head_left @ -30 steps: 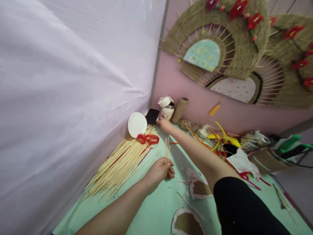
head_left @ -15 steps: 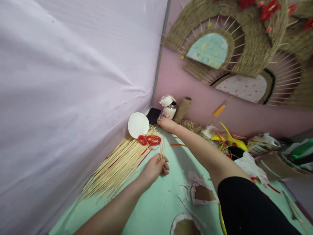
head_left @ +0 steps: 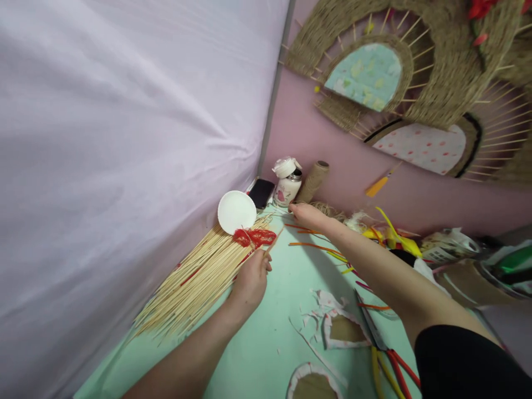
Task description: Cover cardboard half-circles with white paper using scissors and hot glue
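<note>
My left hand is closed round a few thin sticks, whose tips point up and right. It is just right of a broad pile of pale sticks on the green table. Red netting lies over the top of that pile, beside a round white lid or dish. My right hand reaches to the back of the table, its fingers bent together near the foot of a white flask. What those fingers hold, if anything, is too small to make out.
A dark phone and a twine roll are at the back. Scissors, orange strips and fabric-edged pieces lie to the right. Woven pieces hang on the pink wall.
My right hand has moved right, from beside the phone to near the flask's foot. My left hand has shifted slightly up and left, and its sticks now slant more. The scissors have come into view.
</note>
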Tool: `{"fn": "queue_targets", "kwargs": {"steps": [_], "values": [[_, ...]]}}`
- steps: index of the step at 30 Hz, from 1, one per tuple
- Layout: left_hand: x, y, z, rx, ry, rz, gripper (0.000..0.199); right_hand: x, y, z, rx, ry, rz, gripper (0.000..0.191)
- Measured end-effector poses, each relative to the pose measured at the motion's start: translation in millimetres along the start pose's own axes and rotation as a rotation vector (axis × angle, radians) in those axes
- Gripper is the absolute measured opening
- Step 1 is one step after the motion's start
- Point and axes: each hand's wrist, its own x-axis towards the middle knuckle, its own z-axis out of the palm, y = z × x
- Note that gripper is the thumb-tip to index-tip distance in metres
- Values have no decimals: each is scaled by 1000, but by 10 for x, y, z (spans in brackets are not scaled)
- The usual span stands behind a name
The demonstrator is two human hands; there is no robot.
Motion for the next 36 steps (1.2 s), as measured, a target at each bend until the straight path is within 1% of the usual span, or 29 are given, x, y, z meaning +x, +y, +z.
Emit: {"fn": "queue_targets", "kwargs": {"steps": [3,6,7,9,11,12,13,14,16,18,19,21,23,27,33,36], "values": [[18,-35,-13,21,22,23,14,-48,29,-28,217,27,100,19],[31,-17,-29,-38,58,-9,14,-39,0,-34,313,34,139,16],[36,-4,-32,-77,65,-28,14,-37,-17,-32,395,27,152,17],[50,26,-34,-214,62,-78,14,-54,-53,-26,661,-13,176,17],[66,52,-29,-399,42,-160,14,-97,-81,-15,962,-71,198,18],[74,64,-27,-487,37,-212,14,-124,-90,-9,1055,-101,207,19],[79,75,-25,-560,38,-268,14,-150,-93,-4,1064,-120,215,19],[81,86,-24,-615,46,-319,14,-172,-92,1,986,-120,227,18],[78,106,-24,-681,65,-386,13,-191,-78,4,686,-66,258,15],[70,121,-23,-707,69,-400,12,-168,-56,4,396,36,288,9],[66,127,-19,-709,67,-398,12,-141,-46,4,310,83,296,7],[63,132,-8,-695,62,-395,11,-64,-39,12,243,137,293,13],[65,131,7,-677,56,-391,10,27,-54,33,194,154,265,18],[78,93,26,-647,50,-361,10,196,-146,98,133,153,206,22],[90,-15,51,-482,147,-227,13,349,-301,134,49,136,118,24],[83,-24,71,-457,148,-193,13,417,-355,119,0,117,43,24]]}}
